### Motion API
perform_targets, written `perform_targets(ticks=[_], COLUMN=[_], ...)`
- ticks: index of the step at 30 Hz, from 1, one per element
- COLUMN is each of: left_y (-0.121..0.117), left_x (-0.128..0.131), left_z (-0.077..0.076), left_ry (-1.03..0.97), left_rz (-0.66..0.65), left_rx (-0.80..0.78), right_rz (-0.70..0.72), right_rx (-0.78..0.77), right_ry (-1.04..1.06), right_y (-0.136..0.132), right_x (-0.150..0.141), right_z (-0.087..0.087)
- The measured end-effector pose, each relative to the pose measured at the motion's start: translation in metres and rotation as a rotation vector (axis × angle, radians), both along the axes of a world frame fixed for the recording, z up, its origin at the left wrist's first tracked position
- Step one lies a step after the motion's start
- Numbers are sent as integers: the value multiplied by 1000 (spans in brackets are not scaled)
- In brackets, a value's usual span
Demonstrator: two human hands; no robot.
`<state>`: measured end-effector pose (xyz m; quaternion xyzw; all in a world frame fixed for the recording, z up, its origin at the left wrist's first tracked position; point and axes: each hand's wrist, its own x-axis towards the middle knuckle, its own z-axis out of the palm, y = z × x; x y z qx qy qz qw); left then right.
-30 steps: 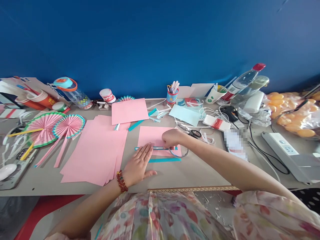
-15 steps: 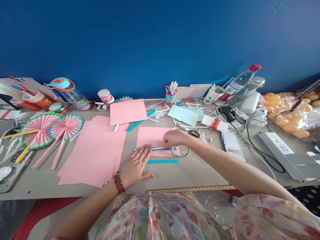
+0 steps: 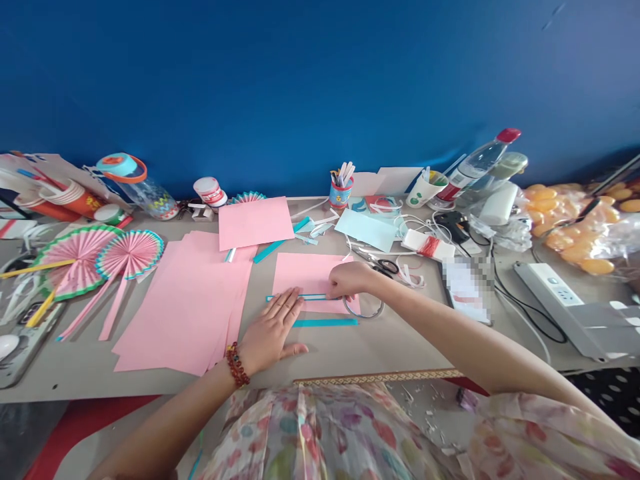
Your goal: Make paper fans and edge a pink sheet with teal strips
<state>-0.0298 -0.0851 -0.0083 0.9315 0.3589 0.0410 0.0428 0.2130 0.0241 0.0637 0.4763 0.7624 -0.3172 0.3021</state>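
My left hand (image 3: 275, 323) lies flat with its fingers stretched over the left part of a narrow blue paper strip (image 3: 313, 297) that has a white band along its middle. The strip rests on a small pink sheet (image 3: 305, 267). Farther right, my right hand (image 3: 349, 279) is closed in a fist, its curled fingers touching the strip. From beneath it sticks out a thin, whitish ring (image 3: 370, 316) that looks like a nearly used-up tape roll; the fist hides part of it. A wider blue strip (image 3: 325, 323) lies just in front of the pink sheet. Scissors (image 3: 386, 267) lie behind my right wrist.
Large pink sheets (image 3: 185, 300) are stacked to the left, beside pleated paper fans (image 3: 131, 253). A pen cup (image 3: 341, 195), a pale blue sheet (image 3: 367, 230) and a tilted plastic bottle (image 3: 475, 167) stand or lie at the back. A power strip (image 3: 560, 297) is on the right.
The whitish ring has shifted slightly right, and my right fist has turned a little with it. My left hand stays in place on the strip.
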Motion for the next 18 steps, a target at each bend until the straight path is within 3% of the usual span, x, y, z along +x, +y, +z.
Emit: perform_targets(ticks=[13, 16, 18], left_y=[-1, 0, 2], left_x=[1, 9, 18], left_z=[1, 6, 9], left_ry=[-33, -57, -66], left_rz=[20, 82, 57], left_rx=[-3, 18, 25], right_rz=[-64, -59, -50], right_rx=[-49, -40, -33], right_ry=[25, 28, 30], right_y=[6, 5, 5], right_x=[3, 4, 4], right_z=[-8, -8, -8])
